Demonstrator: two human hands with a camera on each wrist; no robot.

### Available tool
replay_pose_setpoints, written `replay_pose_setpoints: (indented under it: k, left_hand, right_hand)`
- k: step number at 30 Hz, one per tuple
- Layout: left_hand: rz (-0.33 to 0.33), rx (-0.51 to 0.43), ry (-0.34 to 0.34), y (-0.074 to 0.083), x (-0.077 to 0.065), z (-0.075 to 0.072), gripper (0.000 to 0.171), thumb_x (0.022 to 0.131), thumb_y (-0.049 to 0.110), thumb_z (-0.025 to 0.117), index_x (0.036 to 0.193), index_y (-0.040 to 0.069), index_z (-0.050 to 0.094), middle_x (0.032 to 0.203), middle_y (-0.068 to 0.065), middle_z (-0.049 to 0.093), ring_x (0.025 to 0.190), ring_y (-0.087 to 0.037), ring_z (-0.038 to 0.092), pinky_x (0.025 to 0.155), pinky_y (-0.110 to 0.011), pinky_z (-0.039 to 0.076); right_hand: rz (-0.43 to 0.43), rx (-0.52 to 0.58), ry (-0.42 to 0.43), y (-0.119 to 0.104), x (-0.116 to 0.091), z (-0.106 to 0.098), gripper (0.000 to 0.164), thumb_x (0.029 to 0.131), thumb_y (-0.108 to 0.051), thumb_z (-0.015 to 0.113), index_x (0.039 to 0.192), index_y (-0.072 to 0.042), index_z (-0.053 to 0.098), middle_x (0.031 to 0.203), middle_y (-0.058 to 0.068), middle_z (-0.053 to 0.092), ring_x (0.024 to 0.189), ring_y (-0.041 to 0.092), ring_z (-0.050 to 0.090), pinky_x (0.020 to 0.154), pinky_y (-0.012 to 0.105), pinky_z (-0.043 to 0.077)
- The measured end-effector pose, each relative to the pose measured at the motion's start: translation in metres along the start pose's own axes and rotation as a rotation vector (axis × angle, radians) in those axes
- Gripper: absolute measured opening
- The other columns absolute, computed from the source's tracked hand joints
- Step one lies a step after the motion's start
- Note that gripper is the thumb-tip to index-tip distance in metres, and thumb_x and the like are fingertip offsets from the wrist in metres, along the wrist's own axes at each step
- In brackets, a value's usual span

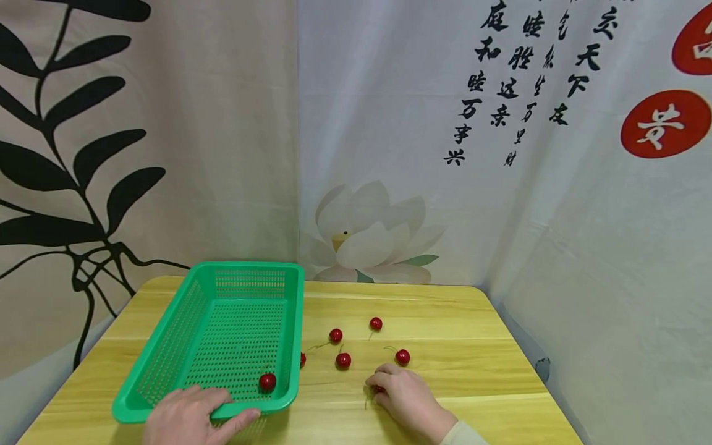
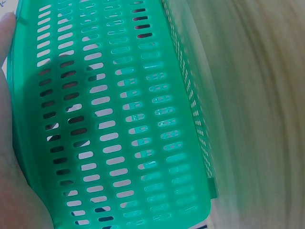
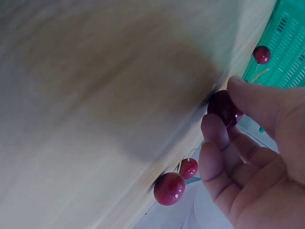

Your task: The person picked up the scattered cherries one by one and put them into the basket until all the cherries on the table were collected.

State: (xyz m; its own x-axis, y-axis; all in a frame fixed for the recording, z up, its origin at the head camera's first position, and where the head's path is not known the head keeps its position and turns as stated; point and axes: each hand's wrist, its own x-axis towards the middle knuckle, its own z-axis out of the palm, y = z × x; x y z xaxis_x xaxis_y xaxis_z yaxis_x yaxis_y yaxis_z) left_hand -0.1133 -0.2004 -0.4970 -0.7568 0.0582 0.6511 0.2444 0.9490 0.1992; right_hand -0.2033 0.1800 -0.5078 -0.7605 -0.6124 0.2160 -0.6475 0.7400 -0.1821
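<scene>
A green plastic basket stands on the left of the table, with one red cherry inside near its front right corner. My left hand grips the basket's near rim, fingers over the edge and thumb along the front. In the left wrist view that hand lies along the basket's perforated wall. Right of the basket, my right hand pinches a dark red cherry between thumb and fingers, low over the table. Close beyond that hand lies another cherry.
Other stemmed cherries lie between basket and right hand: one cherry, a second, and a farther one. A cherry is partly hidden by the basket's right wall. Behind the wooden table hangs a printed curtain.
</scene>
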Motion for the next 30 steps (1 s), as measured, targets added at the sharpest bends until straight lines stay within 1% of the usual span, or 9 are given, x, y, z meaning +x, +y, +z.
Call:
replay_pose_setpoints:
  k: [4,12,23,30]
  left_hand:
    - [0.003,0.002,0.009,0.0002,-0.0002,0.0002,0.041,0.065,0.078,0.07,0.059,0.04,0.057,0.052,0.025,0.044,0.044,-0.003,0.034,0.038,-0.025,0.031]
    - [0.015,-0.004,0.044,-0.0013,-0.0011,0.0026,0.041,0.063,0.077,0.072,0.058,0.041,0.054,0.05,0.025,0.042,0.043,-0.002,0.032,0.037,-0.024,0.029]
    - [0.013,0.005,0.049,-0.0024,-0.0022,0.0042,0.041,0.064,0.078,0.07,0.059,0.04,0.056,0.05,0.024,0.043,0.043,-0.002,0.033,0.037,-0.024,0.029]
    - [0.003,0.004,0.031,-0.0015,-0.0015,0.0027,0.041,0.064,0.078,0.07,0.059,0.039,0.058,0.051,0.024,0.045,0.044,-0.003,0.035,0.038,-0.025,0.031]
  right_hand:
    - [-0.003,0.01,-0.002,0.0001,-0.0002,0.0011,0.026,0.084,-0.014,0.079,0.108,-0.019,0.073,0.106,-0.004,0.066,0.094,0.01,0.06,0.077,0.037,0.055]
    - [-0.016,0.016,-0.001,0.0012,-0.0014,0.0042,0.026,0.083,-0.011,0.079,0.107,-0.018,0.073,0.104,-0.004,0.066,0.093,0.009,0.06,0.077,0.035,0.056]
    - [-0.006,0.034,0.004,0.0012,-0.0004,0.0058,0.026,0.083,-0.008,0.078,0.106,-0.019,0.073,0.103,-0.005,0.066,0.093,0.008,0.06,0.078,0.034,0.055]
    - [-0.007,0.03,0.012,0.0026,-0.0006,0.0082,0.026,0.082,-0.009,0.079,0.105,-0.018,0.073,0.102,-0.005,0.067,0.092,0.008,0.06,0.077,0.034,0.056]
